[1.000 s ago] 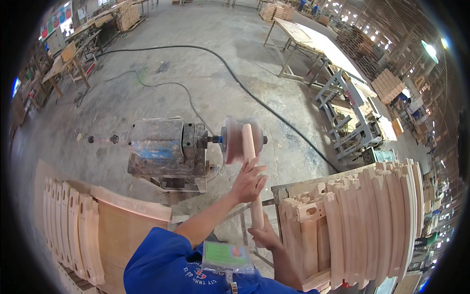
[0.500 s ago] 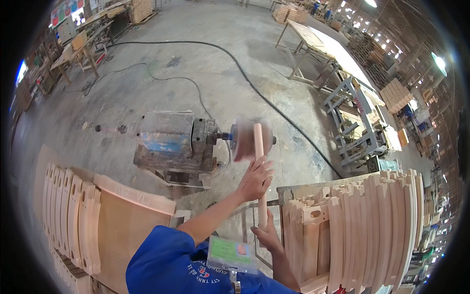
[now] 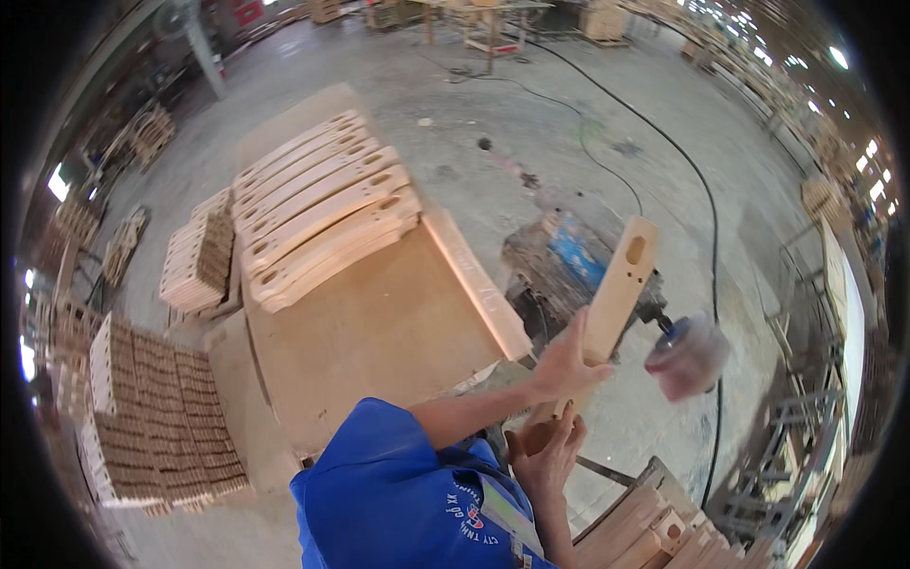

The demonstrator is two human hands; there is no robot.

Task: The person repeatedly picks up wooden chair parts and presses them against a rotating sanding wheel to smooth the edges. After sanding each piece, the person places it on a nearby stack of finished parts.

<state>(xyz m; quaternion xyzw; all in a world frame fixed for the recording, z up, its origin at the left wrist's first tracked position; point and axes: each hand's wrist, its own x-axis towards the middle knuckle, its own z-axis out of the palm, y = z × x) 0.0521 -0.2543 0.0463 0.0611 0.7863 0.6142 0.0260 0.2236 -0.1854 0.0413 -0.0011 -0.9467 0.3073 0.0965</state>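
A pale wooden slat [image 3: 621, 289] with an oval slot and small holes at its far end is in both my hands, tilted with its broad face showing. My left hand [image 3: 566, 362] wraps round its middle. Lower down, my right hand [image 3: 548, 457] supports the near end, its fingers against the wood. Just right of the slat, apart from it, is a blurred, spinning sanding drum [image 3: 687, 358] on a motor shaft. The worn motor housing [image 3: 573, 248], with blue paint on it, is partly hidden behind the slat.
On my left, a board-topped stand [image 3: 370, 332] carries a row of slotted slats [image 3: 322, 204]. Beyond its left edge are stacked slats [image 3: 161, 417]. More wooden pieces [image 3: 654, 531] are at lower right. A black cable [image 3: 706, 180] runs across the concrete floor.
My view has swung left, bringing the slat stand towards the middle. The slat has come away from the drum and turned from its narrow edge to its broad face; both hands still hold it.
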